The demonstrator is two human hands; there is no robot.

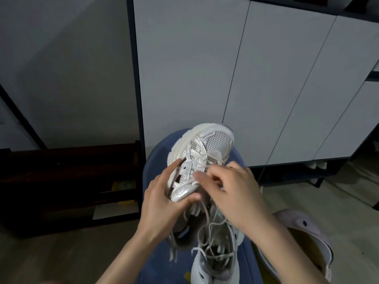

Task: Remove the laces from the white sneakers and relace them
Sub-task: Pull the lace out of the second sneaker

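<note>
Nearest us, our left hand (164, 198) clamps the sneaker (202, 158) steady while our right hand (227, 185) pinches its lace (207, 160).

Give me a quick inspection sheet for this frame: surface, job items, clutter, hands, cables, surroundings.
Surface: blue stool, partly covered.
Job's things: white sneaker held up, partly laced; second sneaker below, loose laces draped on it.
Clutter: lilac clog on the floor at right.
Hands: left hand grips the sneaker's side; right hand pinches a lace at the eyelets.
Cables: nothing seen.
Surroundings: white cabinet doors, dark shelf at left.
</note>
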